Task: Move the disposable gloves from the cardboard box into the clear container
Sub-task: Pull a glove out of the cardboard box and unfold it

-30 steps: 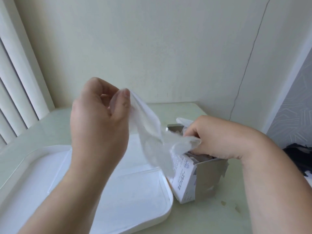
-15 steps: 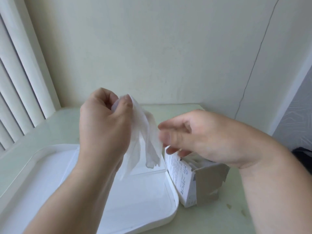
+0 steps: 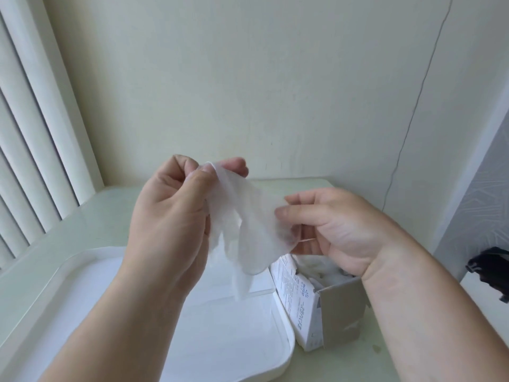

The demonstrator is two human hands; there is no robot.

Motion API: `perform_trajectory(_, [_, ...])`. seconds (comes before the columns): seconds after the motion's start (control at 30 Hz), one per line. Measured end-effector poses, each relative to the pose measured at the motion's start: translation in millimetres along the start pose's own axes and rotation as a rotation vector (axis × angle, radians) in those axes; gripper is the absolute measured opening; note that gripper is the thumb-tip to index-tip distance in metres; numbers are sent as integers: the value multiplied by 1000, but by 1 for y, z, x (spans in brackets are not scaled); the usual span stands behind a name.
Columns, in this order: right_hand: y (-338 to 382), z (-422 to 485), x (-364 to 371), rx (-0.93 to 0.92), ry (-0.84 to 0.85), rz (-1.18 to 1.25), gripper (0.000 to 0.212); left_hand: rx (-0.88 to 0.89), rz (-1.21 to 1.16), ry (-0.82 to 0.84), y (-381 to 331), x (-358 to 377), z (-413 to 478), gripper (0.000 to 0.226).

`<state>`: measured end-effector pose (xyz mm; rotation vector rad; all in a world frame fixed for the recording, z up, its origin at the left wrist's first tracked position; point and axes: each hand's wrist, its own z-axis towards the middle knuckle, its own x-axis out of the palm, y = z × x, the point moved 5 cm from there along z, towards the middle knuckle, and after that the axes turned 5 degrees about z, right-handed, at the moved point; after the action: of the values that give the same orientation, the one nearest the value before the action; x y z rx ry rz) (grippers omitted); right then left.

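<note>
A thin translucent disposable glove [image 3: 248, 230] hangs in the air between my hands, above the table. My left hand [image 3: 170, 216] pinches its upper end between thumb and fingers. My right hand [image 3: 330, 227] grips the glove's right edge with thumb and forefinger. Below my right hand stands the open cardboard box [image 3: 325, 307], white and grey with printed text, with more crumpled gloves showing inside. The clear container [image 3: 261, 288] lies under the hanging glove, on a white tray; only its pale edges show.
A white tray [image 3: 286, 340] with a raised rim fills the lower left of the pale green table [image 3: 344, 365]. White vertical blinds [image 3: 35, 150] run along the left. A wall stands close behind. A dark object [image 3: 490, 268] lies at the far right.
My right hand left the box, rose and took hold of the glove's right edge. My left hand kept its pinch, and the glove is now spread between both hands.
</note>
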<state>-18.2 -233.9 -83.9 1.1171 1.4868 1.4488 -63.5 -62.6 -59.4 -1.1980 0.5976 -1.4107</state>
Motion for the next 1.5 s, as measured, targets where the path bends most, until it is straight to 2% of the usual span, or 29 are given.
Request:
perform_trajectory(0.03, [3,0,-3,-32,-56,8,3,12,104,-32,0,-5,1,35])
perform_trajectory(0.13, [12,-3,-10,-114,-171,51,11,36,449,-95,6,-20,7,28])
perform_trajectory(0.2, [18,-6,-12,-160,-182,147,20,43,604,-42,9,-24,10,25])
perform_trajectory(0.27, [23,-9,-10,-206,-146,236,26,114,776,131,7,-20,9,47])
perform_trajectory(0.37, [27,-11,-1,-236,-47,348,17,217,857,508,2,-6,-1,82])
perform_trajectory(0.43, [28,-11,4,-216,34,446,19,238,864,610,6,-2,-3,91])
perform_trajectory(0.5, [28,-12,8,-170,131,563,33,268,861,564,7,3,-3,84])
perform_trajectory(0.57, [30,-15,11,-127,216,644,42,345,821,440,3,5,-2,50])
perform_trajectory(0.6, [31,-16,11,-123,243,658,45,384,796,344,-2,4,-2,27])
perform_trajectory(0.63, [33,-18,11,-128,252,652,47,380,732,241,-5,0,0,14])
perform_trajectory(0.7, [34,-19,8,-153,197,576,49,245,510,51,-7,-10,3,30])
perform_trajectory(0.8, [33,-15,-4,-255,-6,298,46,-57,162,-71,-5,-17,2,27])
perform_trajectory(0.87, [30,-12,-7,-284,-44,159,53,-210,67,-19,-3,-14,0,27])
perform_trajectory(0.93, [24,-11,0,-235,51,110,67,-315,53,92,2,-10,-3,33])
perform_trajectory(1.0, [19,-12,10,-196,157,38,69,-395,56,167,8,-8,-4,42])
perform_trajectory(1.07, [15,-13,16,-167,214,-34,69,-414,113,207,13,-6,-4,46])
perform_trajectory(1.17, [12,-12,17,-186,160,-185,63,-382,190,117,16,-9,-2,42])
perform_trajectory(1.23, [13,-11,18,-214,137,-177,41,-350,218,50,15,-11,-1,36])
perform_trajectory(1.3, [14,-10,18,-222,101,-80,7,-326,233,9,11,-11,-1,32])
perform_trajectory(1.43, [21,-12,10,-192,-1,103,28,-279,193,35,-2,-8,-6,41])
perform_trajectory(1.5, [23,-12,10,-139,57,190,47,-273,183,40,-5,-6,-7,38])
